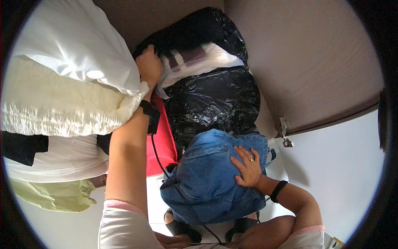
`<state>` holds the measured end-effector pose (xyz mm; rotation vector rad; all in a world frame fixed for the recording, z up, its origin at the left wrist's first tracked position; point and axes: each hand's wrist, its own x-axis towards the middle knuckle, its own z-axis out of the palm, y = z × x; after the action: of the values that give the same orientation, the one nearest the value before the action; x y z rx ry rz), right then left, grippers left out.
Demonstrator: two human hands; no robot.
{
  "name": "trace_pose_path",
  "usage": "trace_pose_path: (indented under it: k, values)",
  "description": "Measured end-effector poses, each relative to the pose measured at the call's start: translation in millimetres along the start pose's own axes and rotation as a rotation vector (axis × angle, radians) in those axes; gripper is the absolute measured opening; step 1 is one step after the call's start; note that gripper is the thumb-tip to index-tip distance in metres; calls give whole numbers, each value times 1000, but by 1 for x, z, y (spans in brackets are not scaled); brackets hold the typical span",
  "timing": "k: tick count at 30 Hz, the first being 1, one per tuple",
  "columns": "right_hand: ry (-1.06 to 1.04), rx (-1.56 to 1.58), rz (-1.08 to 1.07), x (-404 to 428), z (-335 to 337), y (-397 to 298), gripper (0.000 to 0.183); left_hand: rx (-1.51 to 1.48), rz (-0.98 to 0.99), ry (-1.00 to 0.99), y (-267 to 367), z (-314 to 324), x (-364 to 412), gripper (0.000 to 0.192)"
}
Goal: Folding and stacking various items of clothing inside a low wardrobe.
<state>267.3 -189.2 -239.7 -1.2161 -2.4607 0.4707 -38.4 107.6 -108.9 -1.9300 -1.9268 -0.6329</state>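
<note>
My left hand [150,67] reaches far into a cabinet, at the left edge of a black plastic bag [214,102] and beside a clear plastic packet [214,57] with white and dark purple fabric inside. Its fingertips are hidden against the dark plastic, so a hold on anything does not show. My right hand [248,168] lies with fingers spread on top of a bundled blue denim garment [208,180]. This denim sits in front of the black bag, above my feet. A red fabric item [160,140] lies under my left forearm.
Hanging clothes crowd the left: a white garment [77,40], a cream gathered one [59,99] and a light green one [53,194]. On the right stands the brown cabinet panel [307,62] with a metal hinge [286,133]. A black cord [157,155] runs down across the denim.
</note>
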Motion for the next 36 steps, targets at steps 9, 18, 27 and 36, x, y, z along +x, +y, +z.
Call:
trace_pose_path:
  k: [9,18,27,36]
  values:
    - [32,5,-16,2,-2,-2,57,-20,265,60,40,-102,-4,23]
    - [166,357,138,21,-17,-14,65,62,685,-248,48,-167,-133,10]
    - [306,-14,136,106,-48,-15,74,32,715,-267,51,-205,-146,10]
    - [594,-90,-81,140,-110,-8,34,-28,493,-270,27,-250,-131,20]
